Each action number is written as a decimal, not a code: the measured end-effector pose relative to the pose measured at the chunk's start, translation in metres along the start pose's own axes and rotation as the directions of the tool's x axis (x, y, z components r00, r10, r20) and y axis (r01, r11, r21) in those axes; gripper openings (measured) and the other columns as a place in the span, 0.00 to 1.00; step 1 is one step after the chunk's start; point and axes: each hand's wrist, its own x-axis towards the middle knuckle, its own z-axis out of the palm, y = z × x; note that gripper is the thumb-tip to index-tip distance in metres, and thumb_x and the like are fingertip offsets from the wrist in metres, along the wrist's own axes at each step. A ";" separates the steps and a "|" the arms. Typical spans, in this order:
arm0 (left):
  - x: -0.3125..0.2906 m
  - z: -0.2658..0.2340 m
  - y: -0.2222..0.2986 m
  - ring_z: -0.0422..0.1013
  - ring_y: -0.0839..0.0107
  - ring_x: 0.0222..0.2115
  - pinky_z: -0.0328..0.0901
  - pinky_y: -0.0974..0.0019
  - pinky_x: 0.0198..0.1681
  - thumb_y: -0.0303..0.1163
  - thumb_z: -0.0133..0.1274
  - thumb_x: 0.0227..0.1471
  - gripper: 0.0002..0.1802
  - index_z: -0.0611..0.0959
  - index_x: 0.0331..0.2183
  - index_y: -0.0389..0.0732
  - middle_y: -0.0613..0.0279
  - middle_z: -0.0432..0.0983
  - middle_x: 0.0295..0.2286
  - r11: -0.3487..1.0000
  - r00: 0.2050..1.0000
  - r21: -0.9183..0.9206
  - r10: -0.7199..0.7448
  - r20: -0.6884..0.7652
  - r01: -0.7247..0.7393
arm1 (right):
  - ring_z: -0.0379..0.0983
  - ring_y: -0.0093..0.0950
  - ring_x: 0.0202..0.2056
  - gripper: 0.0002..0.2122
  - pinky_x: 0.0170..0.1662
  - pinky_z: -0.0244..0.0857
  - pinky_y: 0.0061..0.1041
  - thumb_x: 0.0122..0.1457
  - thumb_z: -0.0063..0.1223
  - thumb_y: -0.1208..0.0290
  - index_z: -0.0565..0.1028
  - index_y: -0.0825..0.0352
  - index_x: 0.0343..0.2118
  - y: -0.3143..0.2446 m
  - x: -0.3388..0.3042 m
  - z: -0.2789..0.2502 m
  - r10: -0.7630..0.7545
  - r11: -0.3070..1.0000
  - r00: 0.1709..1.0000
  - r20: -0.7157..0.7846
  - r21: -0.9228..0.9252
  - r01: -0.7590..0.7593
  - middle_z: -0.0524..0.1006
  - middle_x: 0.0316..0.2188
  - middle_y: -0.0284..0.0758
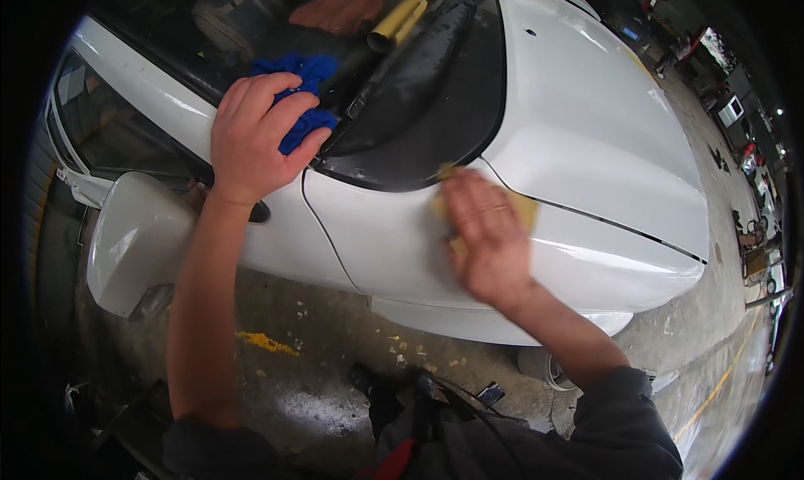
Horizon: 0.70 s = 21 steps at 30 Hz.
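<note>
My left hand [261, 136] rests at the lower corner of the windshield [180, 40], its fingers curled over a crumpled blue cloth [303, 71]. On the white front fender [377, 220], my right hand [487, 237] presses down a yellow cloth [523, 210] with its fingers held together. That hand and the cloth are smeared by motion, and the cloth's middle is hidden beneath the palm. The dark cowl panel [419, 128] and a wiper arm [368, 93] lie between the two hands. Beside the right hand runs the seam of the white hood [586, 111].
A white side mirror [134, 237] juts out by my left forearm. Behind the windshield are a yellow roll [394, 26] and a reddish cloth [339, 7]. A bucket [543, 367] stands on the concrete floor [327, 312] below the fender. Assorted shop items line the far right.
</note>
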 end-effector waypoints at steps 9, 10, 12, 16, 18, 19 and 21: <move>-0.001 0.001 -0.003 0.75 0.55 0.42 0.70 0.56 0.46 0.33 0.72 0.39 0.19 0.86 0.37 0.45 0.59 0.78 0.44 1.000 1.000 -0.015 -0.001 -0.018 0.000 | 0.61 0.41 0.68 0.40 0.68 0.56 0.45 0.47 0.69 0.63 0.68 0.67 0.66 -0.052 0.010 0.014 -0.034 0.999 0.997 0.067 -0.011 0.035 0.66 0.67 0.43; -0.004 0.000 -0.003 0.75 0.56 0.41 0.70 0.56 0.46 0.35 0.72 0.39 0.19 0.86 0.37 0.46 0.60 0.78 0.43 1.000 1.000 -0.004 -0.005 -0.025 0.005 | 0.62 0.40 0.68 0.39 0.68 0.56 0.45 0.47 0.68 0.63 0.69 0.66 0.65 -0.039 0.004 0.011 -0.032 0.999 0.997 0.077 -0.017 0.033 0.67 0.66 0.42; -0.004 0.001 -0.001 0.75 0.59 0.40 0.71 0.56 0.47 0.39 0.73 0.38 0.19 0.86 0.35 0.47 0.62 0.78 0.42 1.000 0.999 0.007 -0.004 -0.053 0.004 | 0.62 0.40 0.68 0.38 0.67 0.56 0.45 0.47 0.66 0.65 0.70 0.66 0.65 -0.014 -0.011 -0.001 -0.038 0.996 0.997 0.072 -0.076 0.043 0.68 0.66 0.43; 0.000 0.007 -0.004 0.75 0.59 0.39 0.71 0.57 0.46 0.39 0.73 0.38 0.19 0.86 0.35 0.48 0.62 0.78 0.41 1.000 0.995 -0.004 0.028 -0.098 -0.028 | 0.63 0.43 0.68 0.37 0.67 0.55 0.47 0.47 0.62 0.66 0.70 0.68 0.64 -0.047 0.005 0.030 -0.040 0.995 0.998 0.038 -0.095 0.044 0.66 0.68 0.43; -0.003 0.005 -0.004 0.75 0.55 0.40 0.71 0.57 0.45 0.32 0.72 0.36 0.20 0.87 0.36 0.45 0.61 0.78 0.43 1.000 0.998 -0.028 0.006 -0.062 -0.008 | 0.63 0.42 0.68 0.39 0.67 0.56 0.44 0.44 0.63 0.65 0.70 0.67 0.65 -0.065 0.032 0.045 -0.163 0.986 0.986 -0.046 -0.049 0.160 0.67 0.67 0.43; -0.004 0.004 -0.005 0.75 0.55 0.40 0.71 0.57 0.45 0.32 0.72 0.36 0.20 0.87 0.36 0.45 0.61 0.78 0.43 0.999 0.998 -0.032 0.006 -0.061 -0.008 | 0.65 0.40 0.66 0.39 0.67 0.57 0.42 0.43 0.63 0.65 0.70 0.65 0.65 -0.062 0.033 0.042 -0.175 0.984 0.985 -0.012 -0.044 0.174 0.69 0.66 0.42; -0.006 0.002 -0.006 0.75 0.56 0.40 0.71 0.57 0.45 0.33 0.72 0.36 0.20 0.87 0.36 0.46 0.61 0.79 0.42 1.000 0.998 -0.027 0.005 -0.058 -0.007 | 0.66 0.40 0.66 0.38 0.67 0.58 0.42 0.44 0.61 0.66 0.71 0.66 0.64 -0.045 0.022 0.028 -0.164 0.986 0.986 0.030 -0.025 0.165 0.69 0.66 0.42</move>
